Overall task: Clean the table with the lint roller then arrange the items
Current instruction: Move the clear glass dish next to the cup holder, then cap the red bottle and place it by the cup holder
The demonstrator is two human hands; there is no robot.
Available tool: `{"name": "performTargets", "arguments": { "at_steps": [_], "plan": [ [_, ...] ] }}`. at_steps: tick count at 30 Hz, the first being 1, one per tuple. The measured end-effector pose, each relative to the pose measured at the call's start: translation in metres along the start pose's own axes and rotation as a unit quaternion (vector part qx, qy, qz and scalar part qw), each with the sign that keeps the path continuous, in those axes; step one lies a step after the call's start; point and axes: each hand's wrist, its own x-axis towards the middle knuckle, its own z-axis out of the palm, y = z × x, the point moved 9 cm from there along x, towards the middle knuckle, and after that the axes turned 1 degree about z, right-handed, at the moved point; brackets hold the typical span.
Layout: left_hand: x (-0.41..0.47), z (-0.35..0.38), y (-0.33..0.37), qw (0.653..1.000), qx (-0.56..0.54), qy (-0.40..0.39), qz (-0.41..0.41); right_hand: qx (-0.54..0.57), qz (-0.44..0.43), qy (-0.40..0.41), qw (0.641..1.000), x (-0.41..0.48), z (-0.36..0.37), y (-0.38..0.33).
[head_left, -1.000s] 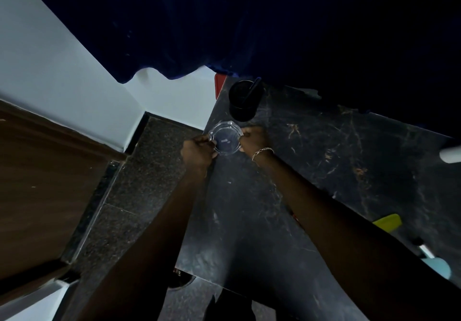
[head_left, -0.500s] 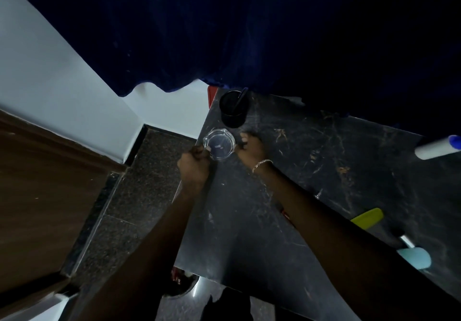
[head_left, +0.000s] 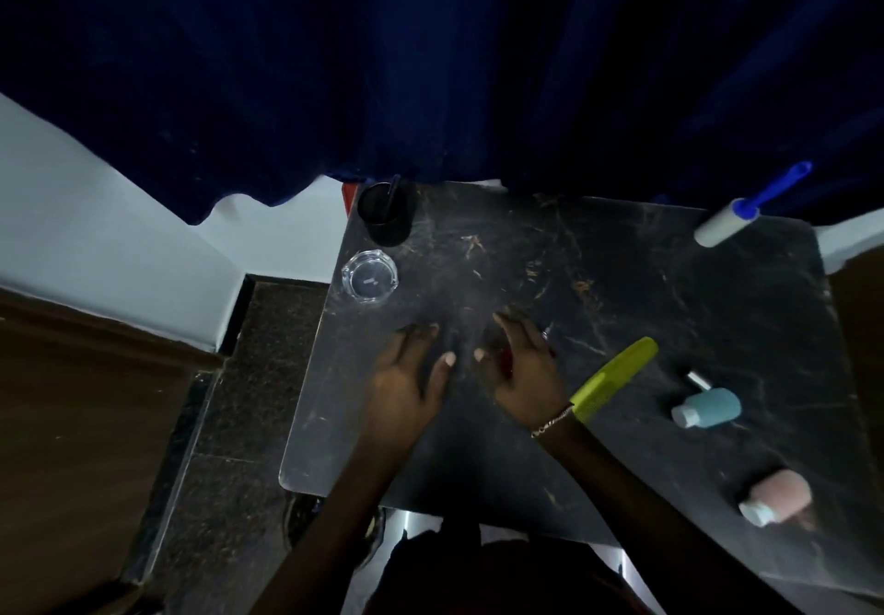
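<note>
Lint roller (head_left: 736,216) lying untouched at far right corner of surface (head_left: 669,308); crumbs scattered mid-surface, so cleaning likely not begun. Left hand (head_left: 406,375) and right hand (head_left: 524,368) both released, empty, fingers spread. Ashtray (head_left: 369,276) beside cup (head_left: 385,213); comb (head_left: 614,377), bottles unarranged.

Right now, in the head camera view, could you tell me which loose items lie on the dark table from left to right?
Clear glass dish → black cup → yellow-green comb → blue bottle → lint roller → pink bottle. The last three are close in horizontal position.
</note>
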Motion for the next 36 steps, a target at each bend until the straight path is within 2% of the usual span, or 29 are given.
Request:
{"name": "performTargets", "arguments": {
  "at_steps": [4, 7, 12, 17, 20, 25, 31, 36],
  "plan": [
    [-0.014, 0.04, 0.033, 0.997, 0.049, -0.053, 0.042, -0.016, -0.005, -0.003, 1.0, -0.033, -0.024, 0.027],
    [-0.022, 0.07, 0.053, 0.991, 0.074, -0.087, 0.068, -0.036, -0.011, 0.032, 0.999, -0.053, -0.051, 0.052],
    [-0.029, 0.115, 0.089, 0.977, 0.124, -0.131, 0.111, -0.035, 0.074, 0.056, 0.995, -0.075, -0.091, 0.105],
    [-0.033, 0.153, 0.136, 0.968, 0.127, -0.131, 0.171, -0.06, 0.116, 0.036, 0.991, -0.078, -0.125, 0.155],
    [-0.031, 0.171, 0.156, 0.969, 0.122, -0.128, 0.175, -0.069, 0.154, 0.031, 0.985, -0.077, -0.145, 0.191],
    [-0.033, 0.195, 0.177, 0.968, 0.124, -0.148, 0.159, -0.097, 0.239, -0.02, 0.966, -0.063, -0.167, 0.248],
    [-0.042, 0.205, 0.187, 0.973, 0.112, -0.152, 0.136, -0.126, 0.301, -0.141, 0.935, -0.045, -0.165, 0.285],
    [-0.049, 0.202, 0.179, 0.977, 0.114, -0.151, 0.1, -0.111, 0.302, -0.192, 0.927, -0.032, -0.155, 0.286]
  ]
}}
